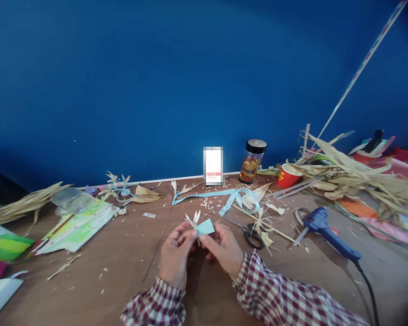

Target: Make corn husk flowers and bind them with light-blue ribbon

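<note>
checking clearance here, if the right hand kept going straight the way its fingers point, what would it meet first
The right hand points left, so it would first meet the left hand, fingertips nearly touching across the small light-blue paper piece with pale dried-husk petals both pinch. Depth is unclear.

no legible text, red cup (287,175) markings unreadable, jar (252,161) label blurred

Both hands (200,251) meet, fingertips pinched together.

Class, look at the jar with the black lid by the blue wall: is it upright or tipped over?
Upright. The jar stands on its base on the table, black lid on top.
</note>
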Available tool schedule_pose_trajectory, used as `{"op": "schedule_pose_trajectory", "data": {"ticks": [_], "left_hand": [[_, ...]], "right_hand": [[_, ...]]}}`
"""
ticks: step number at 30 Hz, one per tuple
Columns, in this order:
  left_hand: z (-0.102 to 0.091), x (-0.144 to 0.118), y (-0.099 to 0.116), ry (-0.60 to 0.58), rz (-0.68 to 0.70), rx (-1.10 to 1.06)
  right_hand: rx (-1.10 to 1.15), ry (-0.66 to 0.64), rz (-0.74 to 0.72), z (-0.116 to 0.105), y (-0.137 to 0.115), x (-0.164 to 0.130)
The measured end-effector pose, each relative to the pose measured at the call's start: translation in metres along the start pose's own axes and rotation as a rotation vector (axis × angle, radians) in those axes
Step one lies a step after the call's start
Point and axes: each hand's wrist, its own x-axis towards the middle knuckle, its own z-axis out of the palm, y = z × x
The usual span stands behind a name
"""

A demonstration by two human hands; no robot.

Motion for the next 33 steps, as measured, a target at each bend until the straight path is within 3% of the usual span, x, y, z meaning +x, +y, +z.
{"op": "schedule_pose_trajectory", "data": {"ticks": [7, 17, 26, 33], "left_hand": [[-0.004, -0.001, -0.004, -0.105, 0.052, 0.12], [-0.005, -0.004, 0.001, -0.099, 0.107, 0.279], [-0.002, -0.004, 0.005, -0.096, 0.117, 0.338], [-0.002, -0.004, -0.001, -0.116, 0.079, 0.242]], "right_hand": [[-0.089, 0.104, -0.051, -0.004, -0.004, 0.002], [-0.11, 0.102, -0.039, -0.004, -0.006, 0.001], [-0.135, 0.122, -0.016, -0.004, -0.004, 0.002], [-0.129, 0.157, 0.006, -0.001, -0.003, 0.001]]}}
